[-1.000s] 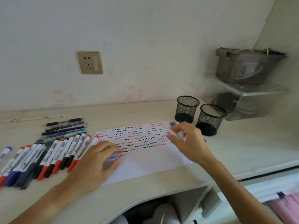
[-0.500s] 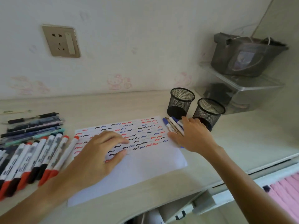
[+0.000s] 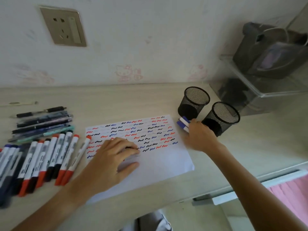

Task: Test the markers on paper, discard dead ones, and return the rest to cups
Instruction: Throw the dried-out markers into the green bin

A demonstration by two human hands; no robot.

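The right hand (image 3: 199,135) closes its grip on a bundle of blue-capped markers (image 3: 183,124) just beside the near mesh cup (image 3: 193,102). The left hand (image 3: 115,157) presses flat, fingers spread, on the scribbled paper (image 3: 166,164) lying on the counter (image 3: 116,100).

soft, even daylight, slightly dim with a cool green-grey cast; no hard glare. shadows are faint: a weak one under the left hand (image 3: 115,157) on the paper (image 3: 166,164), darker pooling inside the 2 mesh cups (image 3: 193,104). motion blur smears the markers (image 3: 50,155) at left and both forearms. wide-angle bending curves the desk edge (image 3: 250,185) and tilts the wall socket (image 3: 64,27).
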